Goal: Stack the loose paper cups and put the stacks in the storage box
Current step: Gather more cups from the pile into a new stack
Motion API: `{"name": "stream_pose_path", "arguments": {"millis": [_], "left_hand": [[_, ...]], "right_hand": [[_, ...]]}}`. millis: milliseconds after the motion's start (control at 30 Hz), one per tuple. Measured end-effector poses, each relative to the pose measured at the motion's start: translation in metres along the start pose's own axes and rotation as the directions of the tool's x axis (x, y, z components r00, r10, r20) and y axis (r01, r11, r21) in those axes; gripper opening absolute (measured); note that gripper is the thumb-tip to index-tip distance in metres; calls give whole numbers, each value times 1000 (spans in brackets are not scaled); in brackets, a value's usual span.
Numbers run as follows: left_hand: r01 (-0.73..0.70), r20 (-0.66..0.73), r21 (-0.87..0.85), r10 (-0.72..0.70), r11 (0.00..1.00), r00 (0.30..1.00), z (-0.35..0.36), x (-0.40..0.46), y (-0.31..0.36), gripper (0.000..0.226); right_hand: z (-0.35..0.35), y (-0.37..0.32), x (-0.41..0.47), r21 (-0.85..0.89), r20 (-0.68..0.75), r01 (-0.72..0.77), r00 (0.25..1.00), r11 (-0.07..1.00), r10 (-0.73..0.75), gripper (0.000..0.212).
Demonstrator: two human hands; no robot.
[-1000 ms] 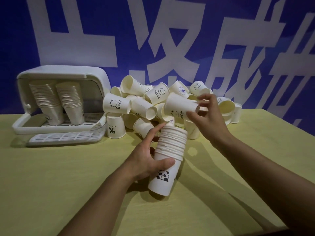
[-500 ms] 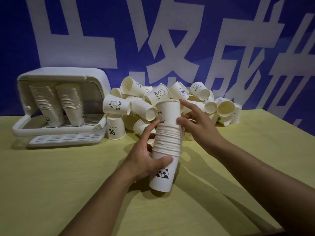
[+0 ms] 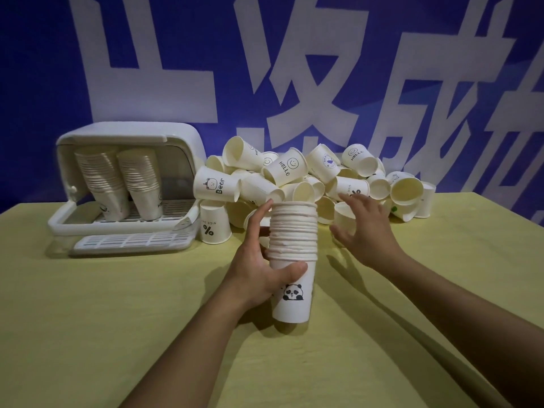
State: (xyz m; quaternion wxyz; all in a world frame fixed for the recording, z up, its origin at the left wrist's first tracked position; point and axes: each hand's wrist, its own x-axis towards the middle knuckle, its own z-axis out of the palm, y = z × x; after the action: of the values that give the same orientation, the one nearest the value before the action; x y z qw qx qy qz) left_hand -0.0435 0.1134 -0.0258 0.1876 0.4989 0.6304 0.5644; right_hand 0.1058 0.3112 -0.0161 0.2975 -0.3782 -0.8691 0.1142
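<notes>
A tall stack of white paper cups (image 3: pixel 293 251) with a panda on its bottom cup stands upright on the yellow table, and my left hand (image 3: pixel 259 269) is wrapped around it. My right hand (image 3: pixel 363 228) hovers just right of the stack, fingers spread, holding nothing, its fingertips near the loose cup pile (image 3: pixel 309 178) heaped behind. The white storage box (image 3: pixel 179 139) sits at the back left with its lid up; two cup stacks (image 3: pixel 123 181) stand inside it.
A white slotted tray (image 3: pixel 132 241) lies in front of the box. An upside-down cup marked % (image 3: pixel 213 223) stands beside the box. A blue banner with big white characters (image 3: pixel 294 69) forms the backdrop. The yellow table (image 3: pixel 117 319) stretches toward me.
My right hand carried a loose cup from the pile onto the top of the stack, pushed it down, then let go and drew away to the right. The left hand kept holding the stack.
</notes>
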Motion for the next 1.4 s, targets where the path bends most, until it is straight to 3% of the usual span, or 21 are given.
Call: {"name": "stream_pose_path", "arguments": {"millis": [167, 267, 433, 567, 667, 867, 967, 1100, 1300, 1400], "left_hand": [[15, 6, 5, -15, 1000, 1000, -2, 0, 0, 109], [20, 19, 19, -20, 1000, 1000, 0, 0, -1, 110], [20, 29, 24, -20, 1000, 999, 0, 0, 0, 107], [19, 33, 35, -20, 999, 999, 1, -1, 1, 106], [7, 32, 41, -9, 999, 999, 2, -1, -1, 109], [-8, 41, 55, 6, 998, 999, 0, 0, -2, 109], [-12, 89, 26, 9, 1000, 996, 1, 0, -2, 111], [-15, 161, 5, 14, 1000, 987, 4, -2, -3, 109], [-12, 142, 35, 7, 999, 990, 2, -3, -1, 111], [-48, 125, 80, 38, 996, 991, 2, -3, -2, 111]], "right_hand": [[17, 22, 11, 80, 13, -150, 989, 986, 149, 93], [13, 24, 16, 81, -15, -189, 982, 979, 191, 84], [8, 32, 17, -156, 0, -117, 993, 981, 118, 60], [10, 32, 24, 87, 12, -153, 988, 984, 153, 88], [7, 27, 31, 230, 63, -204, 979, 952, 194, 91], [-16, 5, 28, 390, -110, -39, 990, 920, 89, 84], [-31, -8, 24, 487, -164, 73, 986, 870, 8, 67], [-42, -31, 15, 645, -62, 90, 996, 759, -66, 45], [-52, -55, 6, 598, 6, 136, 985, 790, -174, 54], [-61, -62, 9, 563, 105, 130, 968, 816, -227, 53]]}}
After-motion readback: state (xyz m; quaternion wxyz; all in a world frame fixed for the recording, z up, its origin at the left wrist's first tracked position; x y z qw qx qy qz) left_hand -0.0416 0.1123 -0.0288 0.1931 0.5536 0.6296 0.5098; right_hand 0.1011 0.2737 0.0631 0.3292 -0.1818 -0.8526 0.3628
